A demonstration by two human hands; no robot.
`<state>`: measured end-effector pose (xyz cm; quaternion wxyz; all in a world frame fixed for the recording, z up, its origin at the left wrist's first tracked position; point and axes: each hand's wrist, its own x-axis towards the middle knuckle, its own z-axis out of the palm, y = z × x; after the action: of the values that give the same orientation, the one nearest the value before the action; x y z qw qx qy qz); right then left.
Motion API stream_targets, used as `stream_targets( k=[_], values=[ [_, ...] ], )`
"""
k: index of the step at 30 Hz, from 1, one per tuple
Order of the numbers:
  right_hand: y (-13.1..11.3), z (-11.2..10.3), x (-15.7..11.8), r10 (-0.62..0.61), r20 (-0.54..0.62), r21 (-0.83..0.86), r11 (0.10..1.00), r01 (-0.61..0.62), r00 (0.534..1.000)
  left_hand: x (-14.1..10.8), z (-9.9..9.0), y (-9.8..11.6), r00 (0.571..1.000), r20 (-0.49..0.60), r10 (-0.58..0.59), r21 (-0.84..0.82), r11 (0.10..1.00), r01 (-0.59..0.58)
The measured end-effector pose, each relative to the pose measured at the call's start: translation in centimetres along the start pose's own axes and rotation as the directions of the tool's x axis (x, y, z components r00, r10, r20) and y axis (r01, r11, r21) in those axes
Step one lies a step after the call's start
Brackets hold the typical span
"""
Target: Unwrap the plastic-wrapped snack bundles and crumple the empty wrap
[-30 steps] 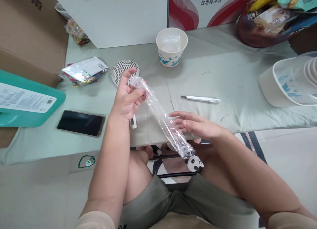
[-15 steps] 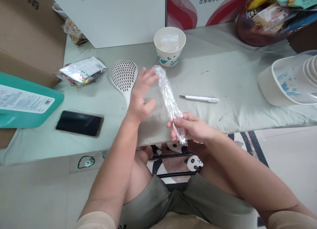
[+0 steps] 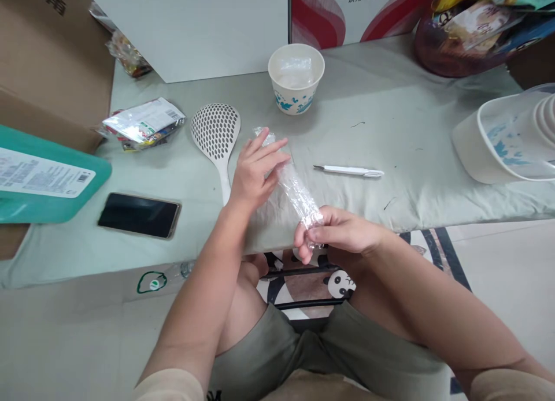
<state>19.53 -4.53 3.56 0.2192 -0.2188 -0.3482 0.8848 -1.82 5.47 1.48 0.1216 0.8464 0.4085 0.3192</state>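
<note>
A long, crinkled strip of clear plastic wrap (image 3: 297,193) slants over the front of the cloth-covered table. My right hand (image 3: 340,230) pinches its lower end between thumb and fingers. Across the upper part lie the outstretched fingers of my left hand (image 3: 258,173), touching the plastic; the thumb is partly hidden. Just left of that hand is a pale slotted skimmer (image 3: 215,132), its handle running under the wrist. Beyond the strip stands a paper cup (image 3: 295,97) with blue leaf print and clear plastic inside. To the right rests a white pen-like tool (image 3: 350,171) with a dark tip.
A phone (image 3: 139,215), a packet (image 3: 145,122) and a teal jug (image 3: 52,181) are on the left. Boxes (image 3: 217,31) line the back. At right are a white tub (image 3: 470,138) with stacked cups and a bowl of snacks (image 3: 437,51). The table edge (image 3: 381,227) runs above my knees.
My left hand has moved right onto the plastic strip, with its fingers over the upper part. The strip's top end has shifted left and down. My right hand keeps its hold.
</note>
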Motion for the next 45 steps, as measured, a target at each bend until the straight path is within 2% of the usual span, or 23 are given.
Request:
stream_targets(
  k=[3, 5, 7, 10, 12, 15, 19, 22, 24, 28, 30, 32, 34, 36, 39, 41, 43, 45],
  values=[
    [-0.6, 0.3, -0.4, -0.159, -0.050, 0.024, 0.987, 0.160, 0.986, -0.1, 0.1, 0.4, 0.999, 0.031, -0.021, 0.008, 1.000, 0.021],
    [-1.3, 0.2, -0.8, -0.267, -0.167, 0.005, 0.962, 0.271, 0.949, -0.1, 0.3, 0.8, 0.998, 0.054, -0.034, -0.003, 0.999, 0.034],
    [-2.0, -0.2, -1.3, -0.360, -0.331, -0.079, 0.932, 0.354, 0.873, -0.1, 0.4, 1.2, 0.997, 0.068, -0.022, -0.049, 0.998, 0.025],
    [-3.0, -1.3, -1.8, -0.460, -0.531, -0.255, 0.888, 0.383, 0.712, 0.0, 0.2, 1.8, 0.995, 0.093, -0.028, -0.165, 0.985, 0.044],
    [-3.3, -2.1, -1.9, -0.487, -0.599, -0.338, 0.873, 0.351, 0.635, 0.1, -0.1, 2.3, 0.988, 0.131, -0.078, -0.241, 0.965, 0.108],
    [-3.2, -3.1, -1.5, -0.496, -0.649, -0.413, 0.867, 0.281, 0.576, 0.3, -0.7, 3.1, 0.958, 0.234, -0.168, -0.334, 0.911, 0.242],
    [-2.4, -4.0, -0.5, -0.516, -0.689, -0.502, 0.846, 0.179, 0.509, 0.4, -1.5, 4.1, 0.866, 0.439, -0.242, -0.458, 0.768, 0.447],
    [-1.9, -4.3, -0.2, -0.563, -0.683, -0.602, 0.794, 0.078, 0.465, 0.4, -2.1, 4.7, 0.800, 0.561, -0.212, -0.548, 0.629, 0.551],
    [-1.6, -4.3, -0.1, -0.611, -0.648, -0.692, 0.722, -0.016, 0.455, 0.4, -2.5, 5.1, 0.794, 0.589, -0.151, -0.629, 0.533, 0.567],
    [-1.3, -3.4, 0.2, -0.744, -0.518, -0.854, 0.482, -0.198, 0.421, 0.3, -3.3, 5.9, 0.841, 0.540, 0.008, -0.792, 0.341, 0.506],
    [-1.0, -2.8, 0.4, -0.785, -0.446, -0.895, 0.388, -0.220, 0.430, 0.3, -3.6, 6.1, 0.862, 0.504, 0.056, -0.833, 0.295, 0.468],
    [-0.6, -2.3, 0.6, -0.809, -0.358, -0.933, 0.323, -0.155, 0.467, 0.3, -3.8, 6.2, 0.881, 0.469, 0.054, -0.851, 0.294, 0.435],
    [-0.3, -1.9, 0.7, -0.820, -0.255, -0.963, 0.265, -0.055, 0.513, 0.3, -3.9, 6.1, 0.898, 0.439, 0.009, -0.850, 0.329, 0.412],
    [-0.1, -1.7, 0.7, -0.791, -0.181, -0.974, 0.226, 0.005, 0.584, 0.5, -4.0, 5.9, 0.898, 0.439, -0.037, -0.828, 0.370, 0.421],
    [0.1, -1.4, 0.8, -0.666, -0.180, -0.978, 0.198, -0.061, 0.724, 0.8, -4.1, 5.5, 0.862, 0.501, -0.078, -0.762, 0.433, 0.482],
    [0.1, -1.1, 1.0, -0.573, -0.199, -0.977, 0.176, -0.118, 0.795, 0.9, -4.2, 5.2, 0.831, 0.550, -0.086, -0.724, 0.447, 0.525],
    [0.2, -0.7, 1.1, -0.518, -0.181, -0.979, 0.172, -0.106, 0.836, 0.8, -4.4, 4.8, 0.797, 0.599, -0.077, -0.696, 0.442, 0.566],
    [0.1, -0.4, 1.2, -0.506, -0.146, -0.978, 0.205, -0.046, 0.850, 0.7, -4.6, 4.5, 0.767, 0.638, -0.073, -0.662, 0.456, 0.595]
  ],
)
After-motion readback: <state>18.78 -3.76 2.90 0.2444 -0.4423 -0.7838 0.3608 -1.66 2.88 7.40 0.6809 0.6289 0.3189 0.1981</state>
